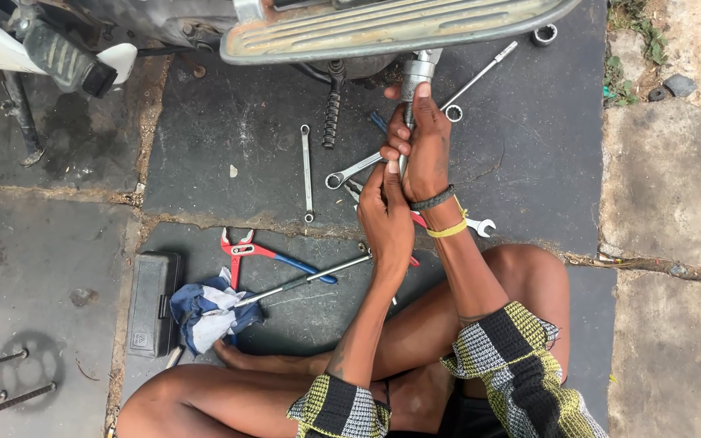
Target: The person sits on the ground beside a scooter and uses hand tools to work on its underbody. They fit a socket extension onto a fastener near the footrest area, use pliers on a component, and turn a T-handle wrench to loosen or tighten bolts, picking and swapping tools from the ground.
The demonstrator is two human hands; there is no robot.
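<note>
Both my hands gripping a socket wrench up under the scooter footboard.

My right hand (427, 146) is wrapped around the upper shaft of the long silver socket wrench (412, 85), fingers closed tight on it, index finger laid up along the socket; my left hand (386, 215) is clamped on the lower handle just below. The socket end meets the underside beside the ribbed grey metal footboard (383, 28), so I judge the fastener is still being worked, not yet off; I can't see it. Lying unused on the dark stone slab (229, 138): a slim silver combination spanner (307, 173), red-and-blue-handled pliers (261, 253), a blue-and-white rag (208, 312), and a black tool case (152, 304).
</note>
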